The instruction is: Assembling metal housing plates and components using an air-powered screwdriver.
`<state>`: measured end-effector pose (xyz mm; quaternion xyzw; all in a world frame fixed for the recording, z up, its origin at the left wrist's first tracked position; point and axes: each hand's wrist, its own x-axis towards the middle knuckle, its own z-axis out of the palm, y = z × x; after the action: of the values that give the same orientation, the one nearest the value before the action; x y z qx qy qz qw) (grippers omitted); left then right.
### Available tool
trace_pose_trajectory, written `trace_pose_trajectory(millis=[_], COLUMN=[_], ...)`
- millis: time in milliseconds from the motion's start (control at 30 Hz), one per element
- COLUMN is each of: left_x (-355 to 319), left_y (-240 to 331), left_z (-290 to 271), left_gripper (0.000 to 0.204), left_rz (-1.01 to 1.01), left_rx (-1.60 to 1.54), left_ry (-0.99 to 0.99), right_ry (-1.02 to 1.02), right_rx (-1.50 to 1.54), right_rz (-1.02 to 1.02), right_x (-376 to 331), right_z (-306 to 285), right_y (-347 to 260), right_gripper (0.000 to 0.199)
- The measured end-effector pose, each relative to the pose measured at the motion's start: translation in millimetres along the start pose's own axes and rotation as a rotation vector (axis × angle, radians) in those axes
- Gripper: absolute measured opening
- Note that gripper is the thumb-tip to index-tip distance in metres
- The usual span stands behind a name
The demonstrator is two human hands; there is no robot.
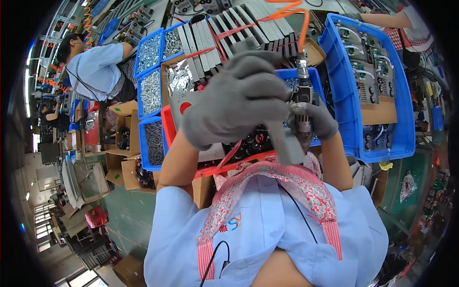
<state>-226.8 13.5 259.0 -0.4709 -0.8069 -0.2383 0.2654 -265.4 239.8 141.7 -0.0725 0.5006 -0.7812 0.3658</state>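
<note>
My left hand [234, 98], in a grey work glove, is raised in front of my chest with its fingers curled. A flat, square-ended grey piece [286, 146] sticks out below those fingers, blurred by motion, and its grip is partly hidden. To the right, my gloved right hand [319, 120] is closed around an upright air screwdriver [302, 93], joined at its top to an orange air hose [304, 33]. Beneath my hands lies a red-rimmed tray [168, 125] with black round parts [258, 139] in it. A pale metal panel [180, 103] shows behind my left wrist.
Blue bins of screws [150, 93] stand at the left. Stacked grey metal panels [234, 28] tied with red strips lie ahead. A large blue crate [344, 107] of circuit-board assemblies is at the right. Co-workers sit at the left [98, 71] and far right [397, 21].
</note>
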Motion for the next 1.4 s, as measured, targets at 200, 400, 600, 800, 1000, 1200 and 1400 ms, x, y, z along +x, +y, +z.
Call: trace_pose_trajectory(millis=[200,400,600,800,1000,1200,1400], left_x=[22.6,-11.1,-147.3,-192.8,-191.8,-132.9,-121.6], left_y=[2.1,-22.7,-28.3,-16.7,-13.4,6.6,17.7], left_z=[36.1,47.4,109.7,163.9,158.7,121.7,129.1], left_gripper=[0.026,0.015,0.037,0.037,0.032,0.031,0.041], left_rz=[0.133,-0.572,-1.312,-1.531,-1.430,-1.500,-1.649], left_rx=[-0.069,-0.263,0.161,0.312,0.013,-1.344,-1.512], left_ry=[0.147,0.269,-0.571,-0.733,-0.294,0.554,0.507], right_ry=[0.005,0.029,0.287,0.327,0.338,0.305,0.324], right_rx=[-0.057,0.273,0.218,0.001,-0.033,-0.085,-0.084], right_rz=[0.063,0.060,0.012,0.018,0.012,0.045,0.056], right_x=[0.2,-19.0,-45.7,-58.3,-53.2,-51.5,-49.8], right_z=[-39.4,-48.1,-69.2,-69.2,-54.9,-55.4,-45.6], right_y=[22.0,28.5,23.2,19.3,19.5,26.5,27.4], right_gripper=[0.034,0.032,0.032,0.030,0.030,0.031,0.028])
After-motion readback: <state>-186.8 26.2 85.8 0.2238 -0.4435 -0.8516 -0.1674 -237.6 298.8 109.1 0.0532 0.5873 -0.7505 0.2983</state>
